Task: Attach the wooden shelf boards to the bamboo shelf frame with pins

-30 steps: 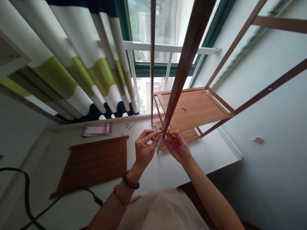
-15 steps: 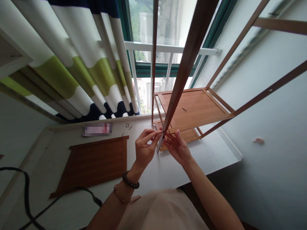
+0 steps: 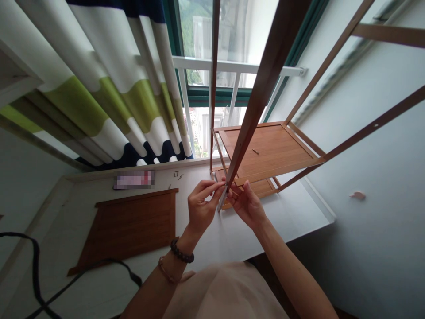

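Note:
In the head view, my left hand [image 3: 203, 204] is closed in a pinch at the near post [image 3: 254, 104] of a brown wooden rack. Whatever lies between its fingertips is too small to make out. My right hand [image 3: 249, 206] curls around the same joint from the other side, its thumb by the corner of the middle shelf [image 3: 275, 146] and its fingers partly hidden behind the post. A single screw [image 3: 255, 151] lies on that shelf. Below it, a lower shelf [image 3: 264, 189] shows in part.
A loose wooden panel [image 3: 129, 230] lies on the white surface [image 3: 299, 217] to the left. Several screws [image 3: 176, 174] and a pixelated pack [image 3: 133, 180] rest behind it. A black strap [image 3: 36, 266] loops at lower left. Striped curtain [image 3: 133, 97], window and white railing [image 3: 229, 66] stand behind.
Both hands stay at the post joint with almost the same grip. The near post and the hands have shifted very slightly to the right in view.

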Demonstrator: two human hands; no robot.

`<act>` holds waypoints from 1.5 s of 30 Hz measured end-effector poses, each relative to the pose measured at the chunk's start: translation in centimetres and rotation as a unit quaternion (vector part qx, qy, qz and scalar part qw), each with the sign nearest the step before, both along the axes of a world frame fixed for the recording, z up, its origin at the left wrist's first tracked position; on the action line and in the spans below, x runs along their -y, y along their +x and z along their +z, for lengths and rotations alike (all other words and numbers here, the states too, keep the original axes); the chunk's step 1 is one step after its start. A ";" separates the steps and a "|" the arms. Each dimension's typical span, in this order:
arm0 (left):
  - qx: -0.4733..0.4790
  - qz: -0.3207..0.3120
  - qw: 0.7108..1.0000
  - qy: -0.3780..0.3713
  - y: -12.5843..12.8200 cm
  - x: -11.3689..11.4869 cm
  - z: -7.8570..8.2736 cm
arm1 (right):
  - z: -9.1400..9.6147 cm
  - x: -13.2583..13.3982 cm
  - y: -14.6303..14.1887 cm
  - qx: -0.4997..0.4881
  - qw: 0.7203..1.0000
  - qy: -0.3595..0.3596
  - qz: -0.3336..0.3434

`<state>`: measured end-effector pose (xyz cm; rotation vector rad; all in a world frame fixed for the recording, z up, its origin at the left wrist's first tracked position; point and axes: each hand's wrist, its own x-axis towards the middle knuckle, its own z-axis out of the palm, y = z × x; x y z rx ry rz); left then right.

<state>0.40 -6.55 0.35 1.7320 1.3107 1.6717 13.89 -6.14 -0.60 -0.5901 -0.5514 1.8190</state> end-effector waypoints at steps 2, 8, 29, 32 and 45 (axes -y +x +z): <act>0.000 0.000 1.000 0.001 0.0 0.0 0.0 | 0.0 0.0 0.0 0.002 1.000 0.001 0.002; -0.003 -0.004 1.000 -0.008 -0.1 0.1 -0.1 | 0.2 0.1 0.0 0.015 1.000 0.009 -0.010; -0.024 -0.043 0.998 -0.050 -0.5 0.1 0.6 | 0.0 -0.1 0.0 -0.001 0.999 0.012 -0.034; -0.042 -0.032 0.998 -0.030 -0.5 0.0 0.7 | 0.0 -0.2 0.0 0.006 0.999 0.014 -0.036; -0.057 -0.053 0.997 0.008 -0.4 -0.2 0.4 | -0.6 -0.1 -0.3 0.056 0.994 0.046 -0.078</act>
